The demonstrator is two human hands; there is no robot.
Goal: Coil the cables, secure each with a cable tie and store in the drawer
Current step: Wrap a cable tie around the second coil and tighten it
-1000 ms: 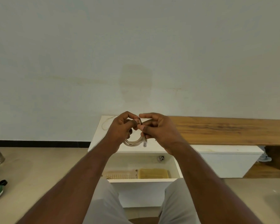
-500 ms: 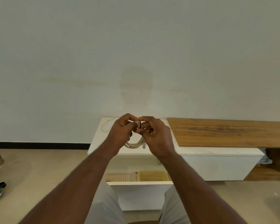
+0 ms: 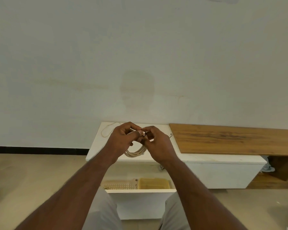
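— Pale wall (image 3: 140,55) behind; what's in the fingers?
— Left hand (image 3: 123,140) grips a coiled cream cable (image 3: 136,152), loop hanging below its fingers; right hand (image 3: 158,145) pinches a dark cable tie (image 3: 145,134) at the fingertips.
— And the drawer (image 3: 140,190)?
— Open beneath the hands, holding a perforated cream basket (image 3: 120,185) beside a yellow tub (image 3: 154,183). Another cable (image 3: 106,130) lies on the white cabinet top (image 3: 96,146), beyond the left fingers.

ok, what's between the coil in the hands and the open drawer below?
Head view: nothing. The cream coiled cable hangs over the white cabinet top; below is only the cabinet's front edge, then the open white drawer.
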